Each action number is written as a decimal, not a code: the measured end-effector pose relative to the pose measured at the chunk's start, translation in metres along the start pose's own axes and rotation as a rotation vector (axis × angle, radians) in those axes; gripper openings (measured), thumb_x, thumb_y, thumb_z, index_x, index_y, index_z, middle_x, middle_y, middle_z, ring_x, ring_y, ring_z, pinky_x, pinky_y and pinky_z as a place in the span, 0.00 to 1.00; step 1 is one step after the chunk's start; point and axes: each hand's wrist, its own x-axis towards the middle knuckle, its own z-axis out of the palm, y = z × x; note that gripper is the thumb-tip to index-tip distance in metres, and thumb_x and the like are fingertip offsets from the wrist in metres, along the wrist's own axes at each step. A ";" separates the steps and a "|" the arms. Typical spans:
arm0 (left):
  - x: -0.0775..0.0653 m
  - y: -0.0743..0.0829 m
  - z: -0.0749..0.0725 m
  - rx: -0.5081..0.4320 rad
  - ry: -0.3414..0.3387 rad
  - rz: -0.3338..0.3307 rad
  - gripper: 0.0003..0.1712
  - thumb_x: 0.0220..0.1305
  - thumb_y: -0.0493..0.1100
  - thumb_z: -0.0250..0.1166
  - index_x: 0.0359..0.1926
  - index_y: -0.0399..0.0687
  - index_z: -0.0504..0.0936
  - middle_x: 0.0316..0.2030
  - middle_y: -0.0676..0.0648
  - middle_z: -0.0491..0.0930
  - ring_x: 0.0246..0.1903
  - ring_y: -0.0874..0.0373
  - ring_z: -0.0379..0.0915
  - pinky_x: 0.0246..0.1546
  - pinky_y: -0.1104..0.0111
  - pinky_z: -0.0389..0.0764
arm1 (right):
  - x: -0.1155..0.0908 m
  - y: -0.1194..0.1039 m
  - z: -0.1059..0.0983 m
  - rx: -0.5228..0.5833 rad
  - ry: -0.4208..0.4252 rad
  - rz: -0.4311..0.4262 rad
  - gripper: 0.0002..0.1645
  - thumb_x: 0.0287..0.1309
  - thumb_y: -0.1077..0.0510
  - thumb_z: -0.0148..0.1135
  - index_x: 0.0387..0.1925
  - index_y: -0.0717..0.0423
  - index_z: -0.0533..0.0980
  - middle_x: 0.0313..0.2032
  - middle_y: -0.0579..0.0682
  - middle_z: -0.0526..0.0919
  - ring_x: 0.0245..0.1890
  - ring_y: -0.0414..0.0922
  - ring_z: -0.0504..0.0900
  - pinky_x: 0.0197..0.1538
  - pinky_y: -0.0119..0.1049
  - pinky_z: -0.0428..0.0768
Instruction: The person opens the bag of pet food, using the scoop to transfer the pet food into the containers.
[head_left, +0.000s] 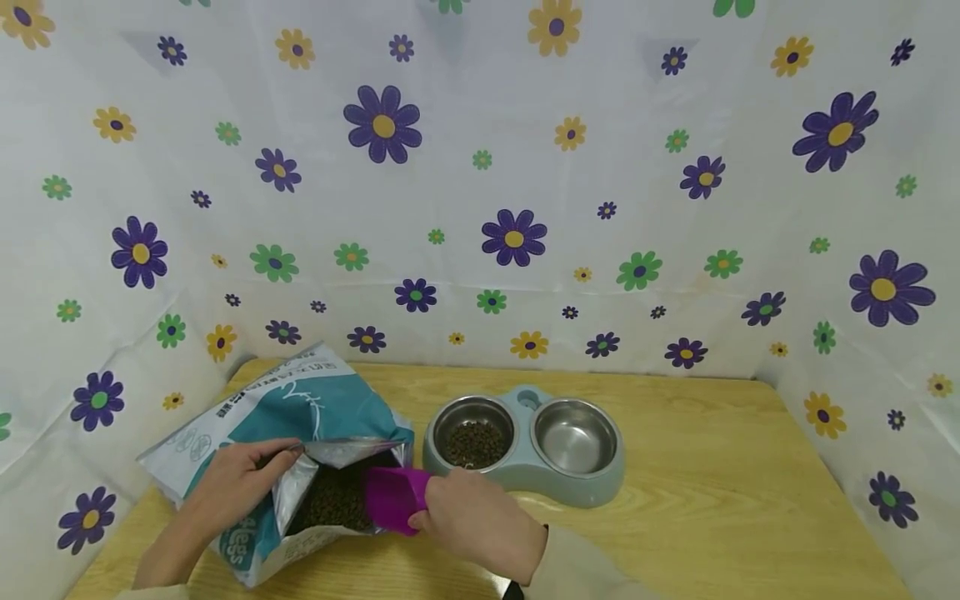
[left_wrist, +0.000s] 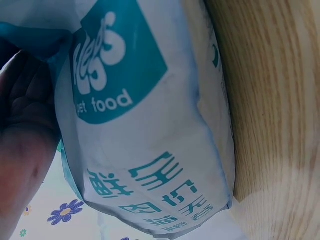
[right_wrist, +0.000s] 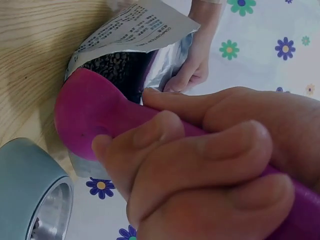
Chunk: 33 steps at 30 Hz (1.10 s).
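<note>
A white and teal pet food bag (head_left: 337, 408) lies on the table with its mouth spread, showing brown kibble (head_left: 333, 500) inside. My left hand (head_left: 236, 487) pinches the bag's rim between thumb and fingers at its left side; in the left wrist view the palm (left_wrist: 25, 135) is beside the printed bag (left_wrist: 145, 135). My right hand (head_left: 480, 517) grips the handle of a magenta scoop (head_left: 393, 498), whose head is at the right of the bag's mouth. The right wrist view shows the back of the scoop (right_wrist: 87, 112), so its contents are hidden there.
Right of the bag stands a pale blue double-bowl feeder (head_left: 520, 446). Its left steel bowl holds kibble (head_left: 475, 444); bare metal shows in the right bowl (head_left: 573, 442). A wooden table (head_left: 712, 467) extends rightward, with a flowered white curtain (head_left: 465, 192) behind and on both sides.
</note>
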 end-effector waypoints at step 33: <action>0.000 0.000 0.001 0.003 0.010 0.016 0.22 0.78 0.51 0.57 0.58 0.41 0.86 0.55 0.36 0.85 0.54 0.39 0.82 0.50 0.43 0.83 | -0.020 0.082 0.055 1.033 -0.292 0.053 0.35 0.70 0.36 0.58 0.23 0.63 0.78 0.10 0.43 0.72 0.05 0.35 0.63 0.09 0.28 0.61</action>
